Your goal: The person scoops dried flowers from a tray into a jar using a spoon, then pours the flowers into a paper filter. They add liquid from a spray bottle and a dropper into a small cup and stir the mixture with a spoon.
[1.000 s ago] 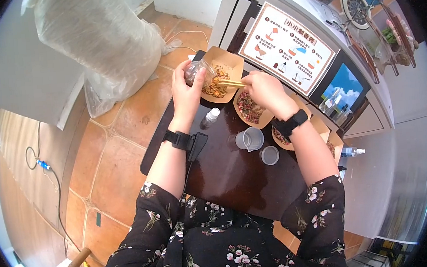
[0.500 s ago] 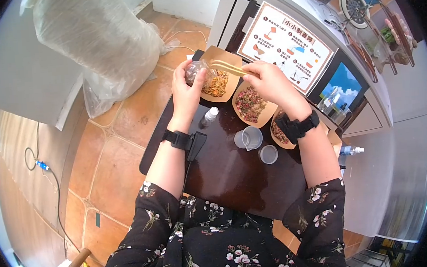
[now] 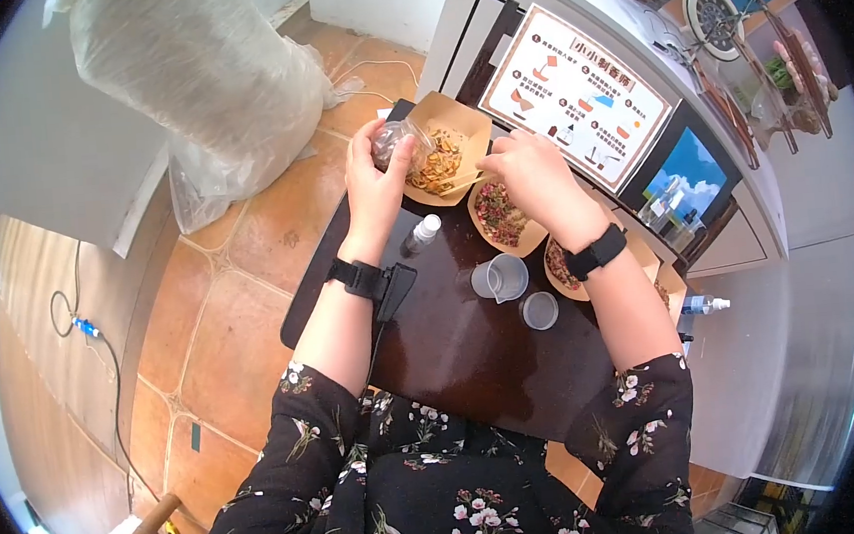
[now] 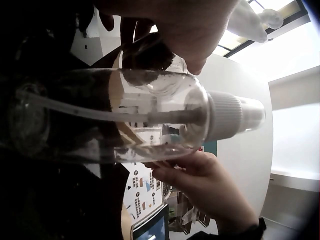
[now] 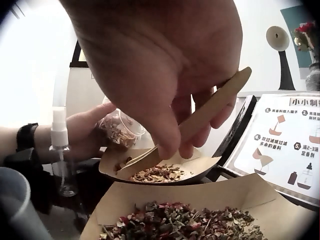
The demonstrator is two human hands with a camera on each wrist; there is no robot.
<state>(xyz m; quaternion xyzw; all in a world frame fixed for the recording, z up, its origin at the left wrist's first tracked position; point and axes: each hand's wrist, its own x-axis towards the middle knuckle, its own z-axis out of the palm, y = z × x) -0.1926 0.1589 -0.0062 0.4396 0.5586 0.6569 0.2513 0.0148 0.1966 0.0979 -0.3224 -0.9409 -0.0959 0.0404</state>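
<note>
My left hand (image 3: 377, 183) grips a small clear jar (image 3: 393, 147) tilted beside the farthest paper tray (image 3: 464, 121); in the right wrist view, dried bits lie inside the jar. My right hand (image 3: 532, 178) pinches wooden tweezers (image 5: 215, 107) pointing down into that tray. Their tips are among yellow-brown dried flakes (image 5: 159, 174). Nearer in the right wrist view, a second paper tray (image 5: 250, 189) holds red and green dried petals (image 5: 175, 220). A clear spray bottle (image 4: 165, 117) with a white cap crosses the left wrist view, below my left hand.
On the dark table (image 3: 442, 336) stand a clear plastic beaker (image 3: 499, 278) and a small round clear dish (image 3: 540, 310). More paper trays line the right side, partly behind my right forearm. A printed instruction board (image 3: 574, 95) leans behind the trays.
The tweezers dipped at the flakes, rose to the jar's mouth half a second ago, and are down in the flakes again now. My left hand and jar stay almost still.
</note>
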